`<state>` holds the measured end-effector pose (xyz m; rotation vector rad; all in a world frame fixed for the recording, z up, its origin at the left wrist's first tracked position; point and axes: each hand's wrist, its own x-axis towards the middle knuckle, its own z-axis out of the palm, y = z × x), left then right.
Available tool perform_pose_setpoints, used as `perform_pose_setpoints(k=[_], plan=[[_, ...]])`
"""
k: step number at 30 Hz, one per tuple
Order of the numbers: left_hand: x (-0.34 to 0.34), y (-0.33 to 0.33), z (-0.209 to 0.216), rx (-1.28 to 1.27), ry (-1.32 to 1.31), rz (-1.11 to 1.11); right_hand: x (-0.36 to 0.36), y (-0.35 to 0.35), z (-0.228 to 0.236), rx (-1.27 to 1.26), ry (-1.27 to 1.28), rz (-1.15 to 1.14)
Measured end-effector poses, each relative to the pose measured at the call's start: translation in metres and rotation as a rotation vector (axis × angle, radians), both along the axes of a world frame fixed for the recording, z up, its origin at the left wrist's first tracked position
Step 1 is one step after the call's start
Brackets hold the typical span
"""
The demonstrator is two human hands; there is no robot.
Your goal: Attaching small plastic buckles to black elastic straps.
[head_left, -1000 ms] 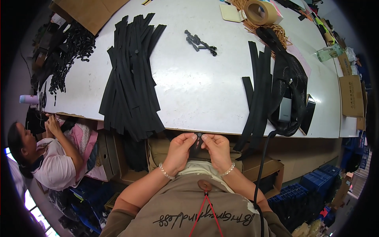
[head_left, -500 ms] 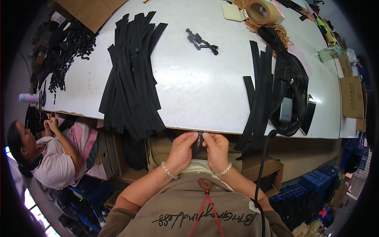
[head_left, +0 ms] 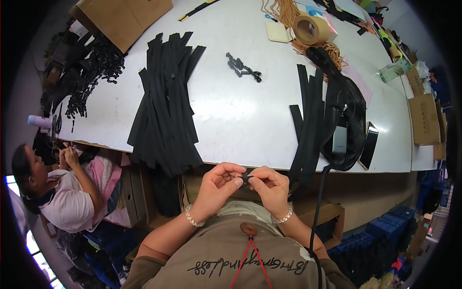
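Observation:
In front of my body, just off the table's near edge, my left hand [head_left: 219, 185] and my right hand [head_left: 271, 188] meet at a small black piece [head_left: 246, 178]. Thumb and forefinger of each hand pinch it from either side; it is too small to make out its kind. To the left lies a large bundle of long black fabric strips [head_left: 166, 106], hanging slightly over the edge. A smaller group of black strips [head_left: 313, 115] lies to the right. Several small dark fittings [head_left: 243, 67] form a little cluster farther back on the white table [head_left: 231, 125].
A black mesh bag [head_left: 353, 101] with a grey phone-like device [head_left: 340, 139] lies at right, beside a black phone [head_left: 369, 144]. Behind are a tape roll [head_left: 308, 30] and tan cords [head_left: 332, 50]. A co-worker [head_left: 67, 192] sits at left. A black cable [head_left: 320, 207] hangs by my right arm.
My hands have turned and the left fingers have spread and lifted around the small black piece. The whole view has shifted slightly, with the table appearing lower.

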<state>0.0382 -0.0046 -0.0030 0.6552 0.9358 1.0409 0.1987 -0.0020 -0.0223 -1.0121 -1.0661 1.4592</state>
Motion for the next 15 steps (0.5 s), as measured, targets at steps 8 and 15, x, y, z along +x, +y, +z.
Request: perform_pose_setpoints(k=[8,15], plan=[[-0.025,0.051,0.05,0.152,0.282,-0.297,0.007,0.036,0.035,-0.124,0.181,0.193],[-0.03,0.072,0.068,0.198,0.424,-0.428,-0.004,0.055,0.036,-0.109,0.238,0.498]])
